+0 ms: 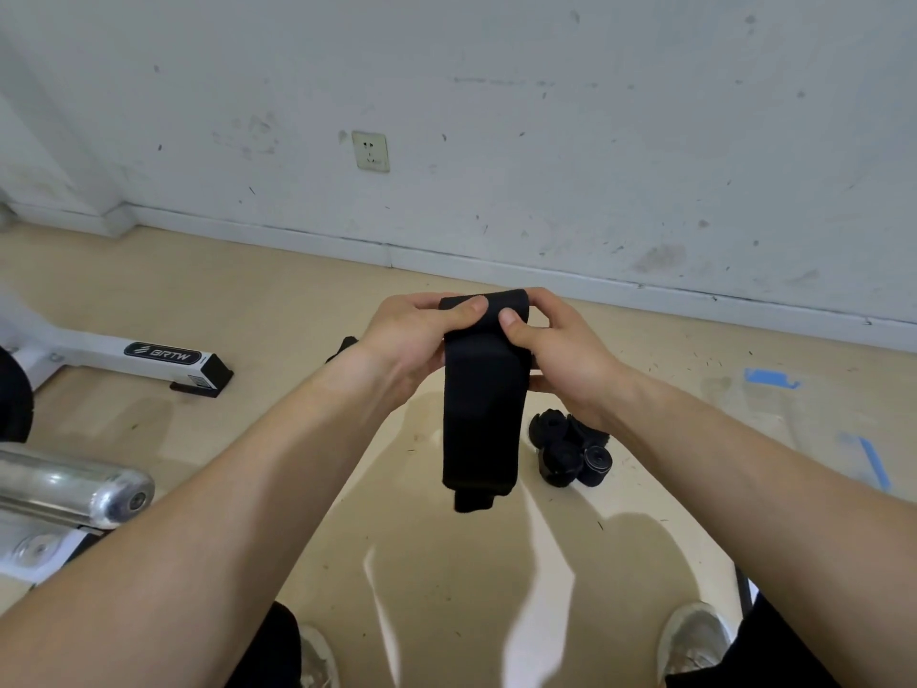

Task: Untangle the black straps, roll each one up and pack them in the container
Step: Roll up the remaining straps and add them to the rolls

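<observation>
Scuffed white wall [496, 91] fills the upper half of the frame; tan floor [446, 588] fills the lower half. White exercise-machine foot [124, 357] marked "BRTW" at left centre, with a chrome roller [74, 484] below it at the left edge.

Centre frame: black strap [479, 414] held up off the floor. Its top end is folded over and the free length hangs straight down toward the camera. Judgement: it is raised so that gravity takes out the twists before the roll starts at the top.

Left hand [412, 335] and right hand [560, 350] meet at the folded top edge. Fingers [471, 307] of both are clamped on the strap, thumbs on the near face and the rest curled behind. This two-point pinch should keep the edge square for a tight first turn.

Rolled straps [570, 454] lie clustered on the floor at right of centre, under the right forearm. They are set aside within reach, presumably awaiting packing. Count uncertain, since the black shapes merge. Another black scrap [342, 347] shows behind the left wrist, possibly a further strap.

No container in view. Wall socket [370, 151] at upper centre; blue tape [771, 377] on the floor at right.
</observation>
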`<state>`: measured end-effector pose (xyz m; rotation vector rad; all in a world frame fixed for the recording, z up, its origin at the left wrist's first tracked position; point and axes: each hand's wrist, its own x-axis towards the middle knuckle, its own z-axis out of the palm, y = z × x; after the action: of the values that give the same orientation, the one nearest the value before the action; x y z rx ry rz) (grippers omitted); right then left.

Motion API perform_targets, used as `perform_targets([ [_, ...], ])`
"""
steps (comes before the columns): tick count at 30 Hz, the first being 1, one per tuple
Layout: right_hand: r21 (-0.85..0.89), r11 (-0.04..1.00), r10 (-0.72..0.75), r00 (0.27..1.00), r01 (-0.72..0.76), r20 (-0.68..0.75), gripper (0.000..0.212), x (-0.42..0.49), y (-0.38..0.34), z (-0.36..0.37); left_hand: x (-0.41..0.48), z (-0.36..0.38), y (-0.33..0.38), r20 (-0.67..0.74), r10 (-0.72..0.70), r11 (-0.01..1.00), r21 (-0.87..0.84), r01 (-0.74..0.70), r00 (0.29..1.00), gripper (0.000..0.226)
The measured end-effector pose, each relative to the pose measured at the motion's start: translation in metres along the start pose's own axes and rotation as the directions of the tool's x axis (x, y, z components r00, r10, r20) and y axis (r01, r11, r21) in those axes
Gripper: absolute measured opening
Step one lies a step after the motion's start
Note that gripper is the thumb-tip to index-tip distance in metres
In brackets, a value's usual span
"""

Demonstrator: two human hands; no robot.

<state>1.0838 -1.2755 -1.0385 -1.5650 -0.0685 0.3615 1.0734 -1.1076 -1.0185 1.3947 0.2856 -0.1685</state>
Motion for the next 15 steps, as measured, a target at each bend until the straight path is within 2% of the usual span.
perform_targets([
  [3, 0.041, 0.999, 0.026, 1.000, -0.026, 0.018, 0.016, 0.001, -0.006, 0.000, 0.003, -0.003, -0.002, -0.074, 0.086, 0.990, 0.121, -0.077, 0.993, 0.028],
  [5, 0.075, 0.997, 0.027, 0.999, -0.029, 0.027, 0.014, 0.001, -0.010, 0.000, 0.003, -0.003, -0.002, -0.066, 0.145, 0.968, 0.217, -0.127, 0.987, 0.029],
  [9, 0.065, 0.998, 0.002, 1.000, -0.001, -0.017, 0.024, 0.001, -0.011, 0.003, 0.000, -0.002, -0.003, -0.033, 0.247, 0.912, 0.345, -0.221, 0.969, 0.029],
  [12, 0.051, 0.998, -0.020, 0.997, 0.024, -0.073, 0.015, 0.003, -0.006, 0.003, 0.002, -0.003, -0.006, -0.023, 0.258, 0.897, 0.376, -0.231, 0.966, 0.033],
  [15, 0.058, 0.998, -0.024, 0.995, 0.030, -0.100, 0.011, 0.003, -0.003, 0.003, 0.005, -0.005, -0.008, -0.019, 0.196, 0.925, 0.336, -0.178, 0.981, 0.042],
])
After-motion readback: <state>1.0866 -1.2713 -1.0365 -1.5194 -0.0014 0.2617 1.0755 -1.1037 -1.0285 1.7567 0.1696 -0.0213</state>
